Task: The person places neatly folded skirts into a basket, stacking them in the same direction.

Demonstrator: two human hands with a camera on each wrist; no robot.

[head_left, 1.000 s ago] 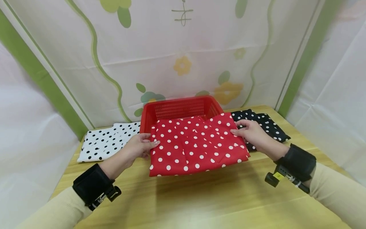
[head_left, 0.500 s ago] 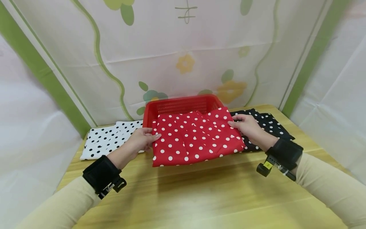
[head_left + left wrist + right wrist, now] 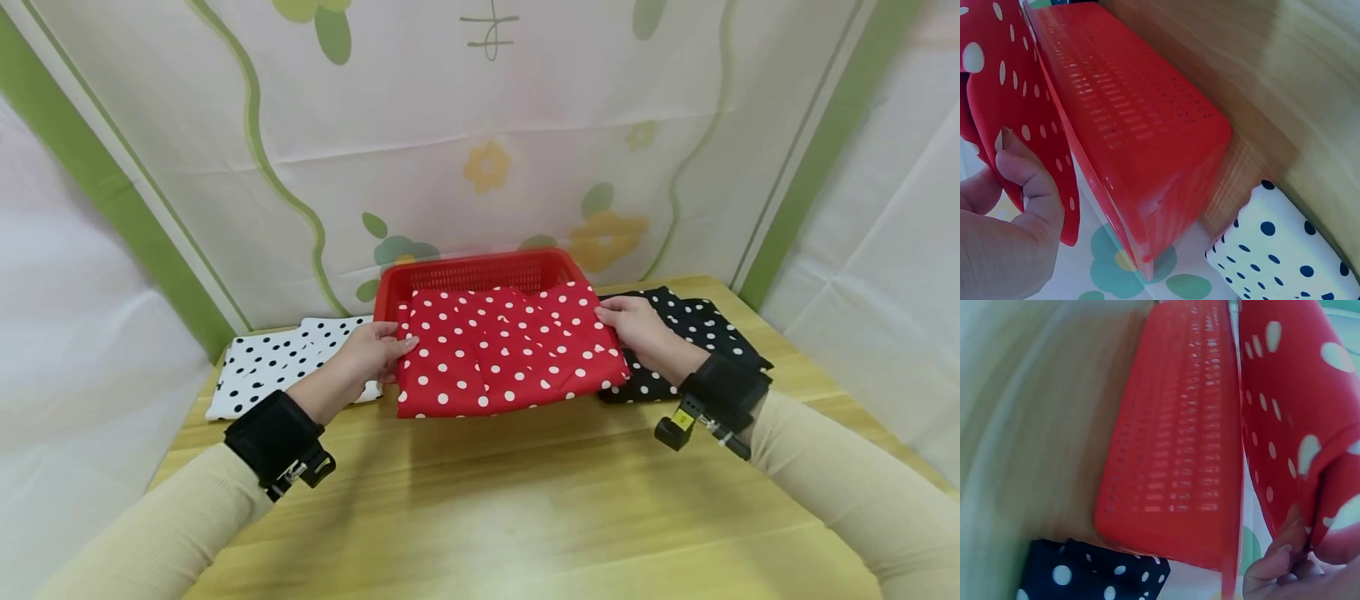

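So we've got the folded red polka-dot cloth [image 3: 510,350] held up by its two side edges, hovering partly over the front of the red plastic basket [image 3: 480,271] and partly over the wooden table [image 3: 525,500], clear of the tabletop judging by the shadow under it. Our left hand [image 3: 371,354] pinches the cloth's left edge, thumb on top and fingers curled underneath, and the left wrist camera shows that pinch pretty clearly with the basket wall right beside it. Our right hand [image 3: 633,325] grips the right edge the same way; in the right wrist view the fingertips look tucked into the folded layers, though that shot is blurry so we can't say how many layers they've caught. This thing looks light and floppy, thin woven fabric, not slippery but it'll sag in the middle and the folds could slide apart if we only hold one layer. Best bet in our opinion is to hold at the side edges like this, pinching through the whole stack, and keep it level. The white cloth with black dots [image 3: 281,362] lies flat left of the basket, and the black cloth with white dots [image 3: 697,329] lies right of it, just under our right wrist.
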